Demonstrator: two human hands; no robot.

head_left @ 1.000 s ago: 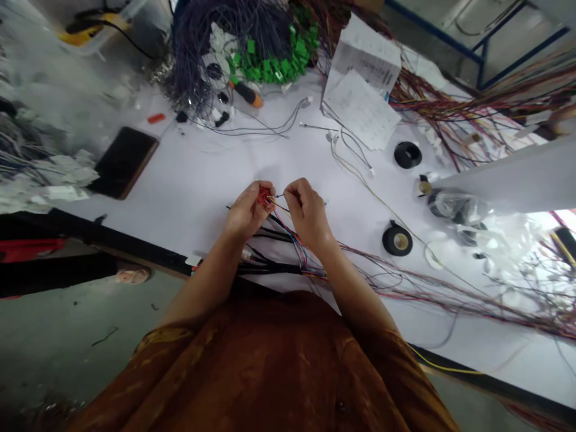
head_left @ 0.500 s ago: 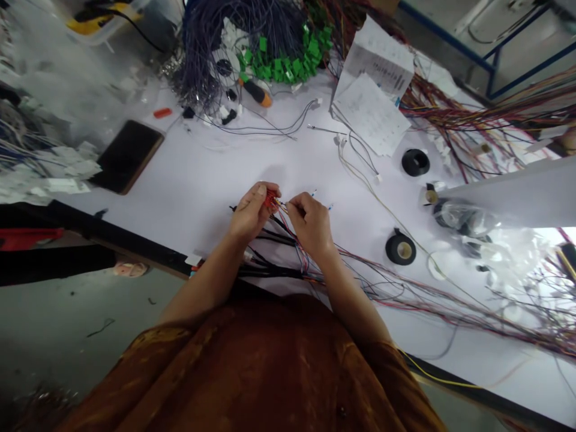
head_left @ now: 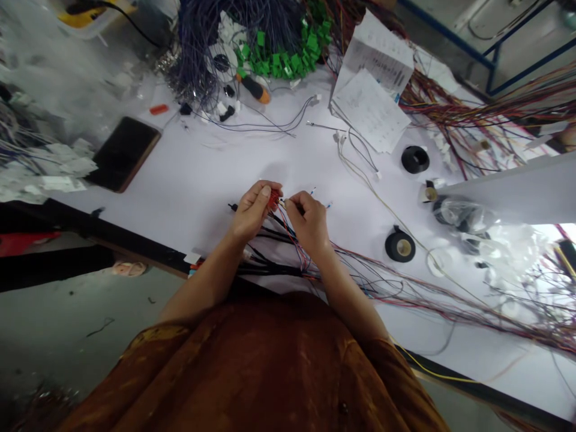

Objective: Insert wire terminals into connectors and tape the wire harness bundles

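caution: the left hand [head_left: 252, 211] clenches the red connector [head_left: 273, 199], the right hand [head_left: 308, 225] pinches a thin wire [head_left: 282, 203] at it; misaligned force could bend the terminal or snag the wire bundle [head_left: 270, 270].

We're riding at head height, looking forward and down past the shirt [head_left: 252, 372], right in close on the left hand [head_left: 252, 213] and right hand [head_left: 310, 225] at centre. The bench [head_left: 193, 156] runs tilted across the frame, with the wire bundle [head_left: 234, 36] up at twelve o'clock and the floor [head_left: 76, 336] down at eight o'clock.
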